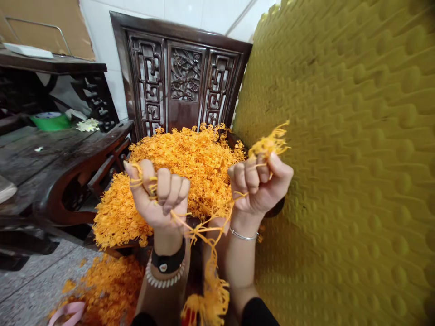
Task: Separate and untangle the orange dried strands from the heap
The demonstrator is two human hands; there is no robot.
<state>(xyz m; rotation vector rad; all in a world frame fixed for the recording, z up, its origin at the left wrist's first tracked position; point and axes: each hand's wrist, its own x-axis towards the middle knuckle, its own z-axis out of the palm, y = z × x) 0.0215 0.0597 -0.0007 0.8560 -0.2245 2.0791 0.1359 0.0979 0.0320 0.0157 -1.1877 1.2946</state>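
My left hand (162, 194) is closed in a fist, with thin orange strands wound about its thumb and fingers. To its right my right hand (260, 183) is closed too, pinching a bunch of orange branching pieces (272, 141) that look like soft plastic sprigs. More orange strands (200, 231) run between the two hands and cross below them. From these hangs an orange cluster (212, 296) between my forearms. Just behind the hands rises a large heaped pile of the same orange sprigs (186, 151), lying on a dark wooden seat that is mostly hidden.
A carved wooden chair back (185, 106) stands behind the pile. On the right a yellow-green textured panel (340, 158) rises close to my right arm. At left is a dark table (50, 149) with green tape (50, 122). More orange pieces (108, 283) and a pink loop (68, 312) lie lower left.
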